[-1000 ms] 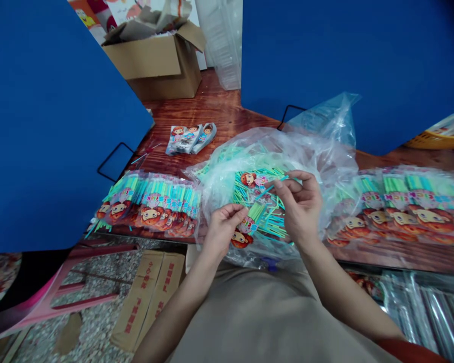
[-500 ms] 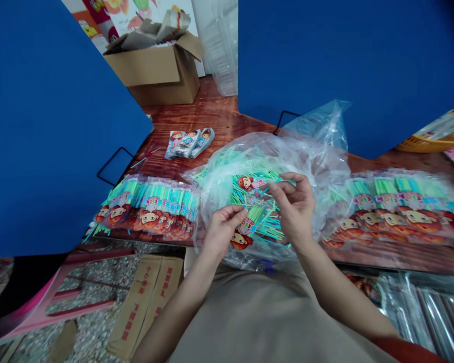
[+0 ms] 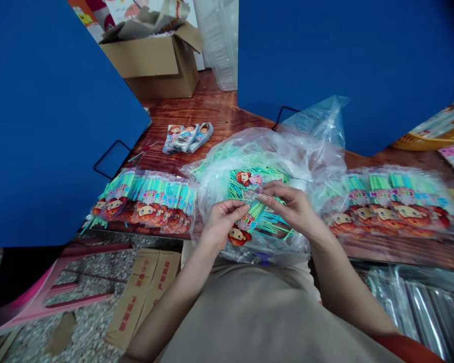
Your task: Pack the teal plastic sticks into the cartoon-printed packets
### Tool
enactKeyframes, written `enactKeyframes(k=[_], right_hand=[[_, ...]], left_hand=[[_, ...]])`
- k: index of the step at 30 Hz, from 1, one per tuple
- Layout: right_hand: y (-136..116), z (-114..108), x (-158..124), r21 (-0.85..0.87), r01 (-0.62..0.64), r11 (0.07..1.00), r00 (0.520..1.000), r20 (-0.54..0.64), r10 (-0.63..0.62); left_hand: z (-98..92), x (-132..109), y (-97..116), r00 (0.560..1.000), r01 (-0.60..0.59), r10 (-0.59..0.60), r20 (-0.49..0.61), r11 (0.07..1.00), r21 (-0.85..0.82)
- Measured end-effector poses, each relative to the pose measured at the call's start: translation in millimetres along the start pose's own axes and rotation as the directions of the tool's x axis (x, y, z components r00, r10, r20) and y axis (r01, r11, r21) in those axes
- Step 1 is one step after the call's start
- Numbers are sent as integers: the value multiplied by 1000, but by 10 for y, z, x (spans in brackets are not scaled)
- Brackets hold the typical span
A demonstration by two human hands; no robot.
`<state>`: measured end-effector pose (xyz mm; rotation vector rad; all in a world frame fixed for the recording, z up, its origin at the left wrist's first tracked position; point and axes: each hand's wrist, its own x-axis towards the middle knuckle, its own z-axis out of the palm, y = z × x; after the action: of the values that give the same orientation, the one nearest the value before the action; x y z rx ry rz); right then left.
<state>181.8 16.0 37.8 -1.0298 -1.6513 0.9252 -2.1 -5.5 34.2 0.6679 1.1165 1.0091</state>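
My left hand (image 3: 221, 222) pinches the upper left edge of a small clear packet (image 3: 241, 233), printed with a red-haired cartoon figure and holding green sticks. My right hand (image 3: 287, 204) is closed, thumb against fingers, at the packet's clear top end. Both hands are above a large clear plastic bag (image 3: 215, 184) whose opening shows many loose green and blue thin sticks (image 3: 274, 222). A printed cartoon card (image 3: 245, 177) lies on the sticks just beyond my fingers.
Rows of filled packets lie left (image 3: 147, 201) and right (image 3: 393, 201) on the wooden table (image 3: 223, 111). Small stacks of printed cards (image 3: 187, 137) sit behind. Blue boards (image 3: 348, 65) stand on both sides. A cardboard box (image 3: 151, 65) is at the back.
My right hand has come down and left from above the sticks to the top of the packet, close to my left hand. My left hand keeps its pinch.
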Motion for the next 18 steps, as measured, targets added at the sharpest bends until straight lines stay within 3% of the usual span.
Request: enactKeyframes(k=[3, 7, 12, 16, 18], right_hand=[[7, -35, 8, 16, -19, 1000, 997, 69, 17], [39, -20, 7, 21, -75, 997, 997, -30, 75], [41, -3, 13, 60, -114, 992, 988, 112, 107], [33, 51, 42, 166, -147, 975, 987, -42, 156], [28, 83, 50, 243, -170, 955, 981, -52, 188]], left_hand=[[17, 3, -22, 1000, 6, -6, 7, 1000, 5], [33, -6, -22, 999, -20, 20, -32, 999, -27], [37, -26, -14, 1000, -8, 8, -17, 1000, -24], [36, -40, -34, 999, 29, -29, 16, 1000, 9], [27, -42, -45, 998, 60, -61, 31, 998, 22]])
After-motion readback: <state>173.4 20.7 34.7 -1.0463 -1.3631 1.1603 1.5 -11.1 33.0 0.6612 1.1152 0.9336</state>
